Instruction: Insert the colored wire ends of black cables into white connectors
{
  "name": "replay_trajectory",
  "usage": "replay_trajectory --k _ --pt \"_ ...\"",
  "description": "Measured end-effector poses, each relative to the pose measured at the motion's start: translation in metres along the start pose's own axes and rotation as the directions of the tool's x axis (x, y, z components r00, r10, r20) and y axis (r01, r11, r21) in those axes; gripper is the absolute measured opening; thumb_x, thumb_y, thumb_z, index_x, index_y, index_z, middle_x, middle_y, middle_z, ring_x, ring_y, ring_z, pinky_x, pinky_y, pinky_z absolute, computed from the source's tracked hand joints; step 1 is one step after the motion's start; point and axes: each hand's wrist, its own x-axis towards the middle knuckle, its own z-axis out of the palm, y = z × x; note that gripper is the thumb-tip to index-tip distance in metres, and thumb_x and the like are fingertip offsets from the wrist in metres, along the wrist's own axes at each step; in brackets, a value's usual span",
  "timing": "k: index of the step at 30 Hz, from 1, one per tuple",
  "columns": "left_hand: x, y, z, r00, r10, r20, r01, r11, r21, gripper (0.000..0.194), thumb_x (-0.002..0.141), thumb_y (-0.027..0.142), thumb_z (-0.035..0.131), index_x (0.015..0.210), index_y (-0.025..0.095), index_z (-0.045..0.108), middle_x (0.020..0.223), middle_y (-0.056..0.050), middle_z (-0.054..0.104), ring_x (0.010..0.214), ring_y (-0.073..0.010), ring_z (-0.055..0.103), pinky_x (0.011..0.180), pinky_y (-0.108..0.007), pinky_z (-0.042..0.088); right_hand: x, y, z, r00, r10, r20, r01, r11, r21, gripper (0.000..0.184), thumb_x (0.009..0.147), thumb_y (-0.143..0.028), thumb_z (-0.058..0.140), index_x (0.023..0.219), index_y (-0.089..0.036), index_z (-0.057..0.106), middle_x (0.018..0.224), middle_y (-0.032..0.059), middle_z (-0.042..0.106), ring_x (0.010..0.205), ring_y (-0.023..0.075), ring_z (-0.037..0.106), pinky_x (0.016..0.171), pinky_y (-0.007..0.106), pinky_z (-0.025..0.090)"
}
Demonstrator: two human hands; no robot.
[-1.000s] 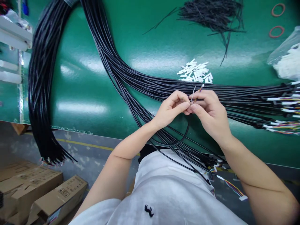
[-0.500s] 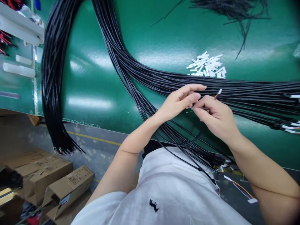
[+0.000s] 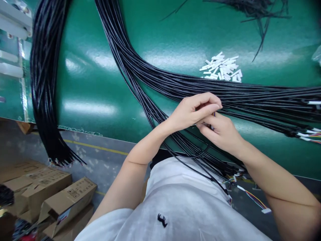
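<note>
As left fingers (image 3: 208,109) and right fingers (image 3: 208,133) pinch half-hidden wires (image 3: 213,114) over the green table (image 3: 87,80), cartons (image 3: 67,198) sit below.

Wires (image 3: 213,114) — mostly hidden by hands (image 3: 187,113); black strand pile (image 3: 252,6) — cut by top edge.

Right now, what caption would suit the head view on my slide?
Left hand and right hand meet over black cables, near small white pieces on a green table.
</note>
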Motion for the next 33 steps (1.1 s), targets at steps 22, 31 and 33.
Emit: replay_trajectory --k 22,31,33 --pt "-0.001 -0.013 0.002 0.965 -0.259 -0.049 0.23 0.917 -0.326 0.044 0.086 0.051 0.083 0.114 0.02 0.069 0.088 0.001 0.075 0.066 -0.0047 0.066 0.059 -0.017 0.052 -0.001 -0.003 -0.018 0.902 -0.137 -0.41 0.05 0.975 -0.215 0.027 0.098 -0.016 0.069 0.113 -0.036 0.078 0.097 0.004 0.072 0.088 0.0214 0.069 0.074 0.039 0.055" --pt "-0.001 -0.016 0.005 0.977 -0.215 -0.014 0.197 0.92 -0.338 0.041 0.086 0.046 0.084 0.112 0.019 0.068 0.087 0.003 0.074 0.069 -0.0043 0.07 0.063 -0.016 0.057 0.002 0.006 -0.013 0.887 -0.15 -0.437 0.02 0.957 -0.289 0.006 0.092 -0.022 0.069 0.088 -0.025 0.073 0.092 0.005 0.059 0.075 0.0176 0.06 0.062 0.036 0.049" --pt "-0.001 -0.016 0.005 0.979 -0.203 -0.002 0.192 0.924 -0.331 0.04 0.087 0.045 0.084 0.112 0.019 0.067 0.087 0.003 0.073 0.07 -0.004 0.07 0.064 -0.015 0.057 0.003 0.007 -0.013 0.891 -0.145 -0.43 0.006 0.951 -0.309 0.007 0.09 -0.02 0.067 0.087 -0.023 0.072 0.091 0.0047 0.058 0.072 0.0165 0.058 0.06 0.034 0.048"
